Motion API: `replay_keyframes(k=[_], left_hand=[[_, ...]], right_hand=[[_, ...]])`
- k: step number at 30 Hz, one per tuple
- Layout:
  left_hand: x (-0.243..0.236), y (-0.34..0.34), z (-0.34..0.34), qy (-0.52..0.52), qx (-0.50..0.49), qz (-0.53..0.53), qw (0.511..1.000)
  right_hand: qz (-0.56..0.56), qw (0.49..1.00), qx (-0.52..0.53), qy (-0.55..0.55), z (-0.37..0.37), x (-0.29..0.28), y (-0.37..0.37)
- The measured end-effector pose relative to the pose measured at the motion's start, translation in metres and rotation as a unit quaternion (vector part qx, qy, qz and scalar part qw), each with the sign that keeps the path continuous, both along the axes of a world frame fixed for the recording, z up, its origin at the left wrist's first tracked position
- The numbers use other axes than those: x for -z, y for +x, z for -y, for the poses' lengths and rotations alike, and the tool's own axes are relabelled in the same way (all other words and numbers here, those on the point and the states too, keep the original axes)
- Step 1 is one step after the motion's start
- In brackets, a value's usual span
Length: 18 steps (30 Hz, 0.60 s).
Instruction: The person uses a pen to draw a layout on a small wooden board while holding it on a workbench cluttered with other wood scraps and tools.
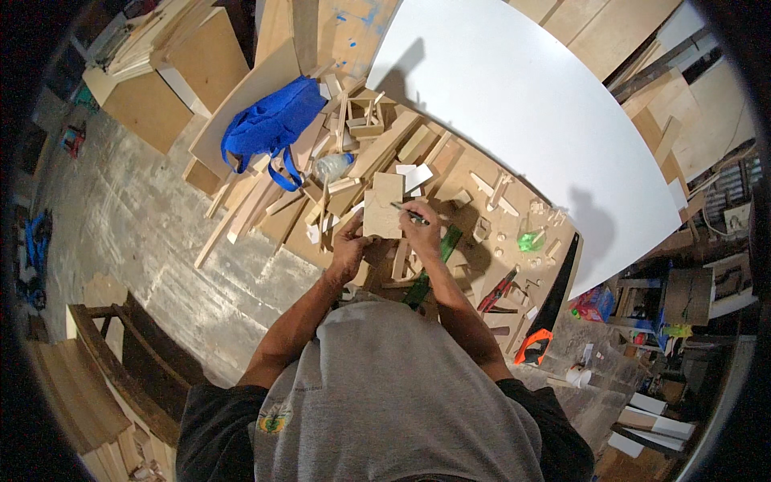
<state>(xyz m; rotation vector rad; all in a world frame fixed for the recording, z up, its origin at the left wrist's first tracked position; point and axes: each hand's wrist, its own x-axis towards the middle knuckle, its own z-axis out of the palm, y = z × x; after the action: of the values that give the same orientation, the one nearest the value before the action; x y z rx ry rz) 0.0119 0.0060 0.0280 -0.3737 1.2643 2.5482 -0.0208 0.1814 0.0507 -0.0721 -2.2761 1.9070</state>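
Note:
My left hand (348, 246) grips the lower left edge of a small light wooden board (381, 218) with curved pencil lines on it. My right hand (422, 231) is closed around a dark pencil or pen (409, 211), its tip at the board's surface. Under both hands lies a worktable strewn with wood offcuts (397, 136). A clear bottle (331, 167) lies above my left hand, and a green strip (419, 289) runs beneath my right forearm. To the right are red-handled pliers or a cutter (498, 291) and a handsaw with an orange handle (532, 344).
A blue fabric bag (269, 124) lies at the table's upper left. A large white panel (522, 96) spans the upper right, beside stacked boards. Plywood sheets (181, 64) stand upper left. A dark wooden frame (120, 345) sits at lower left on the concrete floor (144, 217).

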Motion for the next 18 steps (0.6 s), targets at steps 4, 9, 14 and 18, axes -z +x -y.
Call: replay_keyframes(k=[4,9,14,18], left_hand=[[-0.006,0.002,0.0,-0.003,-0.009,0.012,1.0],[-0.008,0.001,-0.001,-0.011,0.002,0.004,1.0],[-0.007,0.002,0.0,0.007,-0.019,0.0,1.0],[-0.004,0.002,-0.001,0.013,-0.03,-0.007,0.999]], right_hand=[[0.035,0.997,-0.002,-0.076,-0.015,-0.015,-0.005],[-0.024,0.999,-0.034,-0.001,-0.018,0.008,-0.001],[0.017,0.998,-0.058,0.034,-0.009,0.009,0.005],[0.011,0.997,-0.057,0.041,-0.004,0.0,0.008]])
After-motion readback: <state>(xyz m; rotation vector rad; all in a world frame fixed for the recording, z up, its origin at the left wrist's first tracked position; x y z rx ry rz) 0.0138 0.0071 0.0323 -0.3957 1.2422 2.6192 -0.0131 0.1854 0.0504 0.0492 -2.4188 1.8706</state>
